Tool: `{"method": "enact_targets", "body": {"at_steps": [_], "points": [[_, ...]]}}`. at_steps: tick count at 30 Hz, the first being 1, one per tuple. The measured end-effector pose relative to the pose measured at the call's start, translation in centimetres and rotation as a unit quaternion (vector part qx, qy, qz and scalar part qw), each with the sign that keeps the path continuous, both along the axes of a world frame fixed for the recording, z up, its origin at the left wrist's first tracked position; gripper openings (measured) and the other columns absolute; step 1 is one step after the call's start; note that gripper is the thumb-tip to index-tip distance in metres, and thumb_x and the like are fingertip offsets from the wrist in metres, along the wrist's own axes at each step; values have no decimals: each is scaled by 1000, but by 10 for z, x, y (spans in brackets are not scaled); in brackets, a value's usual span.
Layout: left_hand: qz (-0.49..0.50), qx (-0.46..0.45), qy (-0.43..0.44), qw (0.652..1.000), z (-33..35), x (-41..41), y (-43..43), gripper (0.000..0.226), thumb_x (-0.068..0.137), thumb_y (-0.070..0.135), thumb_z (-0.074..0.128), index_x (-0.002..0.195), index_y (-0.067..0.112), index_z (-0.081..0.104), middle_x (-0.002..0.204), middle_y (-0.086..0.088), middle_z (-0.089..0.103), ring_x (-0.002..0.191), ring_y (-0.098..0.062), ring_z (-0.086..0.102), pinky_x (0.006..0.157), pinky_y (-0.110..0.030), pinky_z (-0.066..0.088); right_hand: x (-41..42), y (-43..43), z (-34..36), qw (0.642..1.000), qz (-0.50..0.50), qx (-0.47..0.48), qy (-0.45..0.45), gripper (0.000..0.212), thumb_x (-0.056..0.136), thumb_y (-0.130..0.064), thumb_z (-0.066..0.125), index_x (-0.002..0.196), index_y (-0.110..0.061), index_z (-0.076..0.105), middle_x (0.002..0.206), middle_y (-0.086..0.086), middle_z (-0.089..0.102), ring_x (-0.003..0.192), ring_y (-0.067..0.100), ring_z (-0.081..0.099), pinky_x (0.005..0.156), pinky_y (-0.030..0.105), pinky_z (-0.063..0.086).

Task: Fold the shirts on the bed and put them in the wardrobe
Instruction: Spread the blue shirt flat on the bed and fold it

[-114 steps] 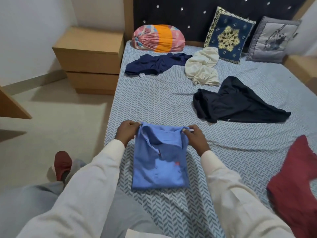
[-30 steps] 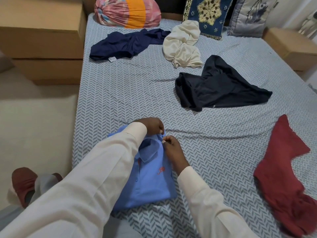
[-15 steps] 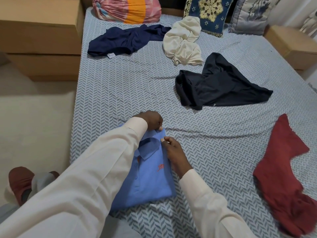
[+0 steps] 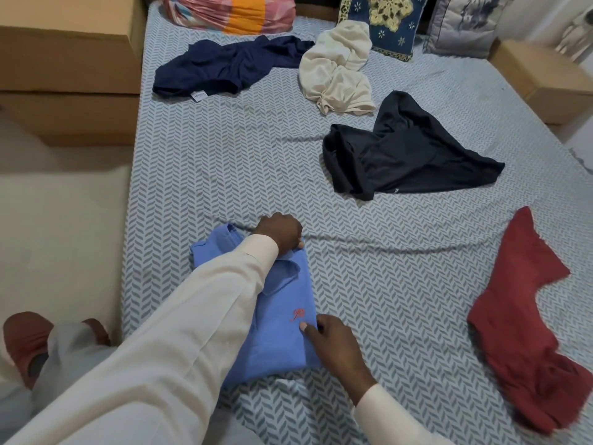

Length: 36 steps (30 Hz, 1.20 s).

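Note:
A folded light blue polo shirt lies near the bed's front left edge, collar away from me. My left hand reaches across it and grips its far right corner at the collar. My right hand holds the shirt's right edge just below the red logo, thumb on top. My left sleeve covers much of the shirt. Unfolded shirts lie on the bed: a navy one, a cream one, a black one and a red one.
A wooden bedside unit stands left of the bed, another one on the right. A striped bundle and two cushions lie at the headboard. My leg and a red slipper are on the floor at left.
My right hand has slid down from the collar to the shirt's right edge below the logo. My left hand stays at the collar corner. The view has shifted slightly.

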State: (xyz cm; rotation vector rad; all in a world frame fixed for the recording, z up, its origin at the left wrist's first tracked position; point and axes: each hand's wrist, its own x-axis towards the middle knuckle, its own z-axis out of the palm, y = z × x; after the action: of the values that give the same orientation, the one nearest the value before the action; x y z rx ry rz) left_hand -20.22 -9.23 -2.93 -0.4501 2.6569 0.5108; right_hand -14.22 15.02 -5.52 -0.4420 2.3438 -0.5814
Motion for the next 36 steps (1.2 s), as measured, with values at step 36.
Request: {"method": "enact_targets", "body": {"at_steps": [36], "points": [[517,154,333,773,8,156,-9,43,87,33,66,120,10,51,101,-12,65,96,-31,63,75,-33,45,-68,-123,29,937,226,-185,189,56,71,-37,58,125,-21,60,114,1,56,102,20,48,87,31,41]]}}
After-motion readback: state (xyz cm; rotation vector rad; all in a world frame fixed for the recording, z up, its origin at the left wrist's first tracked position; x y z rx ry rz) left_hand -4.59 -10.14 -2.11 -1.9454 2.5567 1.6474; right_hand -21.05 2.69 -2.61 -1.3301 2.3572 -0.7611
